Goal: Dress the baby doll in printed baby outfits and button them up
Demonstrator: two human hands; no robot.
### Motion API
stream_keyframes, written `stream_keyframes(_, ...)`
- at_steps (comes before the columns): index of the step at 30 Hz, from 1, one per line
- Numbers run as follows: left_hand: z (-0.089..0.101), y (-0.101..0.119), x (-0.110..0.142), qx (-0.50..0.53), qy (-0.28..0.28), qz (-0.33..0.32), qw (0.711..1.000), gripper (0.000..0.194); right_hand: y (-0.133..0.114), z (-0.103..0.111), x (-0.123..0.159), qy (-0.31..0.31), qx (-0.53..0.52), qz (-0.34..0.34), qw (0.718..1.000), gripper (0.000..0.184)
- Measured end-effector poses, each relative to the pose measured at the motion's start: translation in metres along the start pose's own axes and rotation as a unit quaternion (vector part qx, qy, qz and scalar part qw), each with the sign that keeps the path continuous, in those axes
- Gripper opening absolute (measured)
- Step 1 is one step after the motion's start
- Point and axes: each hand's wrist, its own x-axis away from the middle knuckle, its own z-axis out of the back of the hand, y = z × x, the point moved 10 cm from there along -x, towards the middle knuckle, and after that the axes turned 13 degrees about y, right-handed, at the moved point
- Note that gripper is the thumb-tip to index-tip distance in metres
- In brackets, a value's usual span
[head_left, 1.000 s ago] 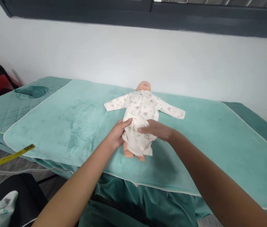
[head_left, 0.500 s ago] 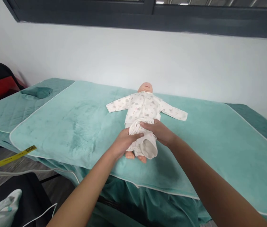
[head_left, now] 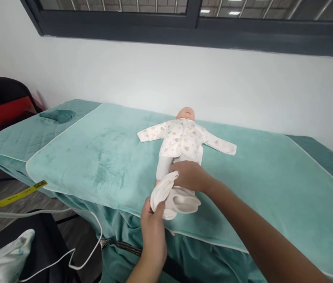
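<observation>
A baby doll [head_left: 185, 114] lies on its back, its head toward the wall. It wears a white printed jacket [head_left: 181, 137] whose sleeves spread out to both sides. White baby pants [head_left: 184, 200] are bunched over its lower legs, with one leg opening facing me. My left hand [head_left: 153, 224] pinches the edge of the pants between thumb and fingers, below the doll's feet. Closed on the upper part of the same pants, my right hand [head_left: 188, 176] sits over one of the doll's legs. The feet are hidden behind cloth and hand.
A green padded cover [head_left: 119, 149] spreads over the bed, which has a face hole [head_left: 57, 116] at the left. White cables and a yellow tag [head_left: 15, 196] hang by the front edge. A dark chair holds white cloth [head_left: 10, 255].
My left hand has come down and toward me, stretching an edge of the pants away from the doll. My right hand has turned over, its fingers gripping the cloth. The doll's feet became covered.
</observation>
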Motion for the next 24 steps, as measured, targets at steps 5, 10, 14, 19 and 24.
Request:
stream_keyframes(5, 0.024, 0.012, -0.022, -0.108, 0.046, -0.074, 0.990, 0.025, -0.014, -0.013, -0.002, -0.056, 0.124, 0.026, 0.990, 0.032)
stream_keyframes(10, 0.015, 0.015, -0.016, -0.122, 0.000, -0.058, 0.991, 0.026, -0.020, -0.018, -0.001, -0.068, 0.140, 0.023, 0.988, 0.035)
stream_keyframes(14, 0.005, 0.008, -0.012, -0.059, -0.069, 0.028, 0.995, 0.041, -0.017, -0.018, 0.002, -0.058, 0.139, 0.015, 0.989, 0.034)
stream_keyframes(19, -0.002, 0.012, -0.024, 0.012, -0.134, 0.069, 0.988, 0.044, -0.008, -0.016, 0.004, -0.029, 0.061, -0.019, 0.998, 0.029)
stream_keyframes(24, -0.011, 0.030, -0.045, -0.051, -0.194, 0.008, 0.980, 0.034, 0.006, -0.011, 0.010, -0.032, -0.156, -0.093, 0.983, 0.023)
